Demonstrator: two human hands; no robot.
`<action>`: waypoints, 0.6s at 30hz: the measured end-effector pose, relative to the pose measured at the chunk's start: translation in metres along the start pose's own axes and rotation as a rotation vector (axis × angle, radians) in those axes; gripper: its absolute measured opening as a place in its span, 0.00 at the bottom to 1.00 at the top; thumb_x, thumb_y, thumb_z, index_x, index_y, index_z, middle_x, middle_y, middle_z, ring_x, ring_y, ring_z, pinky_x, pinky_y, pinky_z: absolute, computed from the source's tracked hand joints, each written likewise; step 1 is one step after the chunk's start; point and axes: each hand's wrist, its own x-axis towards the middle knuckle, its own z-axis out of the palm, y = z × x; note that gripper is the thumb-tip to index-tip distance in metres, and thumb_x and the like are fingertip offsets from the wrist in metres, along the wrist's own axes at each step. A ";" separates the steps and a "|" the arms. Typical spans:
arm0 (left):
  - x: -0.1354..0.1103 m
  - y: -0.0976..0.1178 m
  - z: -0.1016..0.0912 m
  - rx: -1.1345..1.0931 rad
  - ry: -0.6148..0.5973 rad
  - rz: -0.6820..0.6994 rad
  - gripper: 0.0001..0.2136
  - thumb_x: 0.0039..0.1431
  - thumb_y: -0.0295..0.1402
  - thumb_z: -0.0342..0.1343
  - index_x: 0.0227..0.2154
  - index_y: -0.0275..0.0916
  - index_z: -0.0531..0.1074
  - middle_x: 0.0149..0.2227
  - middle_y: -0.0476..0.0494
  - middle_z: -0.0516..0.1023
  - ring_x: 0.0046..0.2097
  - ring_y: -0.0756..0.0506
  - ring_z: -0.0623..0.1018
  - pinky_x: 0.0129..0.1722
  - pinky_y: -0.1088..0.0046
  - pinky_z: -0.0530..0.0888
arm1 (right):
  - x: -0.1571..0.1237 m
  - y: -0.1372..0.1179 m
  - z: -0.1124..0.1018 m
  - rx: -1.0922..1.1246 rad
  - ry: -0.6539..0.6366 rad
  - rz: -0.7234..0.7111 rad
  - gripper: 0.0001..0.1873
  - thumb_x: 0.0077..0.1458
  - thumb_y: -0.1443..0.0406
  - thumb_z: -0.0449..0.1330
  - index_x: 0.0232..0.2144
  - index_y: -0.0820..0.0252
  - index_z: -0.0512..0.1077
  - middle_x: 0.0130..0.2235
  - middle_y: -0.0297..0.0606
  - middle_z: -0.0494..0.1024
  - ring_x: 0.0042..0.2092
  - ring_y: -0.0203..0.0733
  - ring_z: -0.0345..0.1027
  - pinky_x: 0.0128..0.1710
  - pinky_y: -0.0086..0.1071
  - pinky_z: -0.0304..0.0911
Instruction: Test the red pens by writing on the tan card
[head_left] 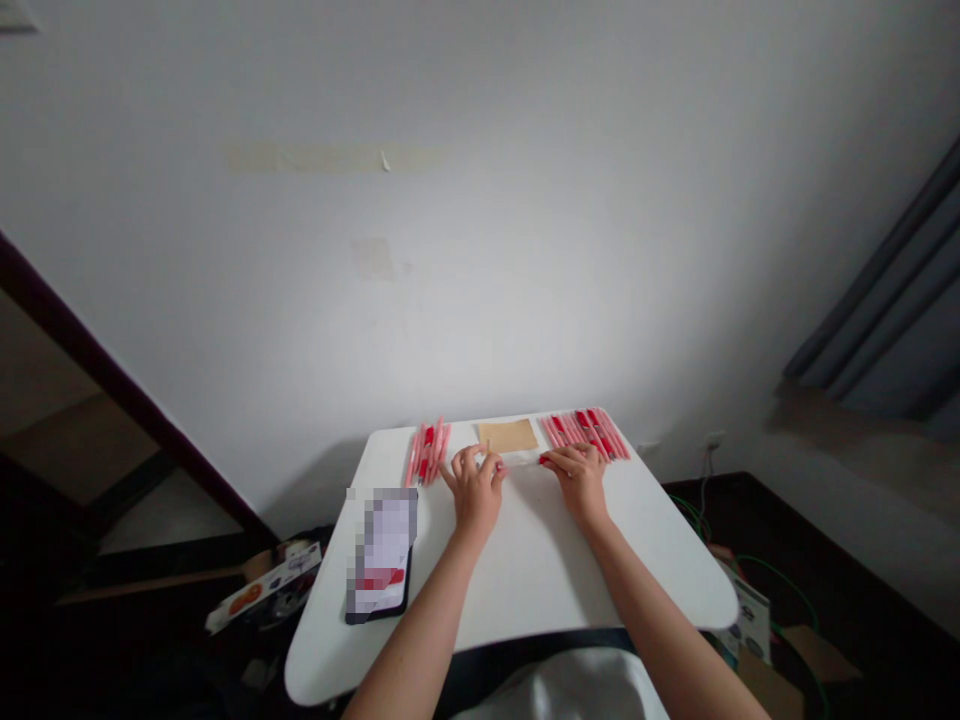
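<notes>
My left hand (475,494) pinches one end of a slim, see-through strip (523,461) with thumb and forefinger, its other fingers spread. The far end is between the closed fingers of my right hand (583,484). A bit of red shows at each end of the strip, which lies level just above the table; its exact kind is too small to tell. A row of slim pink and red pen-like sticks (590,432) is behind my right hand. Fewer such sticks (428,453) lie left of my left hand. Beyond both hands is a flat tan rectangle (510,436).
A smartphone (390,560), its screen blurred, lies at the left of the small white table (532,570). The table stands by a pale wall (525,250). On the floor are boxes (752,620) and green cables (780,565) at right, and a printed carton (264,588) at left.
</notes>
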 end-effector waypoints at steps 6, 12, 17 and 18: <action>0.000 0.000 -0.001 0.004 0.002 -0.006 0.06 0.58 0.38 0.55 0.32 0.47 0.76 0.48 0.45 0.72 0.53 0.40 0.65 0.60 0.43 0.49 | 0.000 0.000 -0.001 0.000 -0.020 0.011 0.13 0.61 0.56 0.55 0.35 0.47 0.80 0.37 0.35 0.80 0.45 0.48 0.58 0.48 0.43 0.45; 0.000 0.000 -0.001 0.000 -0.008 -0.012 0.08 0.59 0.39 0.53 0.31 0.46 0.76 0.47 0.44 0.73 0.52 0.40 0.65 0.59 0.44 0.51 | 0.000 -0.002 -0.002 0.020 -0.022 0.011 0.14 0.61 0.56 0.54 0.34 0.47 0.80 0.37 0.35 0.80 0.45 0.48 0.58 0.49 0.43 0.46; 0.000 -0.002 0.000 -0.030 0.013 -0.008 0.08 0.58 0.40 0.54 0.34 0.45 0.76 0.47 0.43 0.73 0.51 0.40 0.66 0.58 0.47 0.53 | 0.000 -0.001 -0.001 0.034 -0.028 0.033 0.15 0.62 0.55 0.53 0.34 0.47 0.80 0.37 0.36 0.80 0.45 0.48 0.58 0.49 0.43 0.46; 0.000 -0.003 0.001 -0.041 0.017 -0.006 0.08 0.57 0.40 0.55 0.35 0.45 0.76 0.47 0.43 0.73 0.51 0.40 0.66 0.58 0.48 0.54 | 0.000 -0.001 -0.001 0.034 -0.027 0.036 0.15 0.62 0.55 0.53 0.34 0.47 0.80 0.37 0.36 0.80 0.45 0.48 0.58 0.48 0.43 0.46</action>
